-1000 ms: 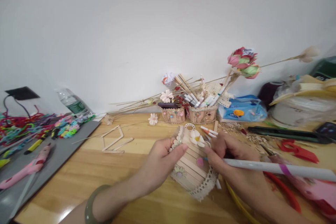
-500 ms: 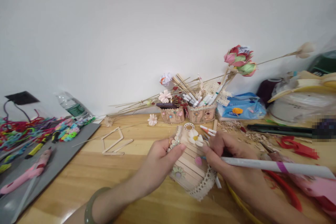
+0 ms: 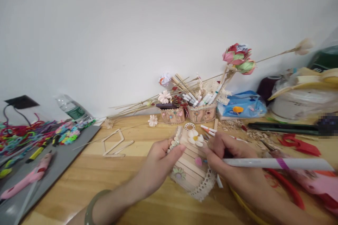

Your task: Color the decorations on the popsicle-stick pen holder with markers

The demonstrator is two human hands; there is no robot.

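At the lower centre of the frame, the left hand (image 3: 160, 160) is closed on a small wooden panel (image 3: 188, 168), its thumb (image 3: 179, 151) pressed flat across the upper left of the face. The other fingers go behind that edge, where I can't see them. The panel sits tilted between both hands, its lace (image 3: 204, 187) at the lower right, a white flower (image 3: 194, 138) near the top.

The right hand (image 3: 232, 151) has its fingers curled tight round a white pen (image 3: 264, 163), which sticks out toward the right edge of the frame. Its thumb and fingertips are at the panel's right side, just beside a pink heart (image 3: 198, 161); I can't tell whether the nib touches. Two baskets (image 3: 173, 115) (image 3: 202, 114) stand behind, mid-frame.
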